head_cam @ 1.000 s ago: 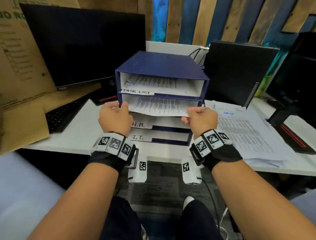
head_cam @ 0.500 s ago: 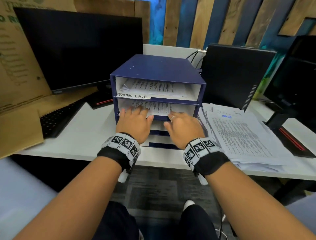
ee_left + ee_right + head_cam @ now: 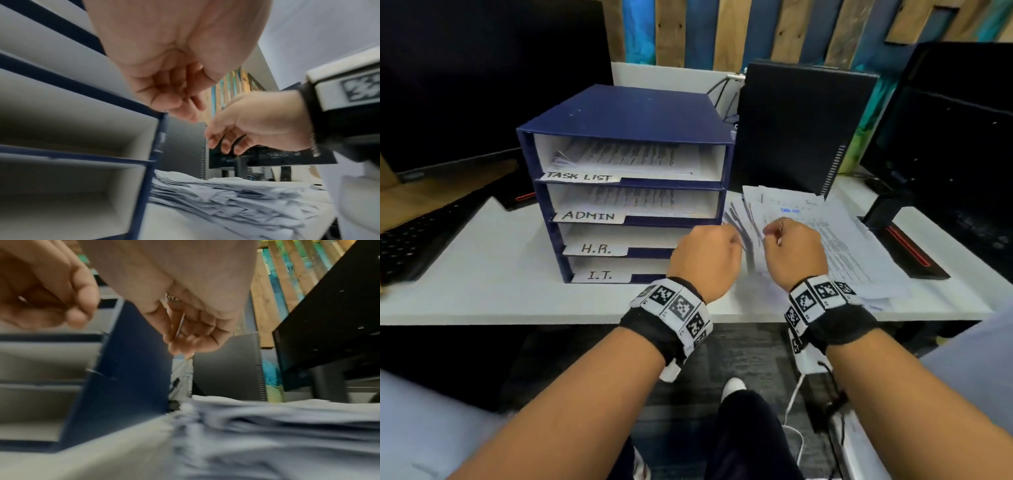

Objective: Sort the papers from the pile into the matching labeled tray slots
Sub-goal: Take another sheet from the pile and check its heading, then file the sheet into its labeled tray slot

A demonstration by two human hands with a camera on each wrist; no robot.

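Observation:
A dark blue tray unit [image 3: 626, 116] stands on the white desk with four slots labelled TASK LIST [image 3: 580, 176], ADMIN [image 3: 589, 216], H.R. [image 3: 595, 249] and I.T. [image 3: 600, 275]. Printed sheets lie in the top two slots; the two lower slots look empty in the left wrist view. The paper pile [image 3: 842, 246] lies right of the unit [image 3: 158, 138]. My left hand [image 3: 722, 240] and right hand [image 3: 787, 243] hover just above the pile's left edge [image 3: 226, 199], fingers loosely curled. Neither holds a sheet. The right hand [image 3: 185, 340] wears a ring.
A dark monitor [image 3: 482, 85] and a black keyboard [image 3: 414, 240] sit left of the unit. A black computer case [image 3: 801, 126] stands behind the pile, a second monitor [image 3: 945, 137] with its base [image 3: 904, 246] to the right. The desk's front edge [image 3: 517, 308] runs below my wrists.
Both hands pushed a sheet fully into the ADMIN slot, let go, drew back and moved right to the edge of the pile.

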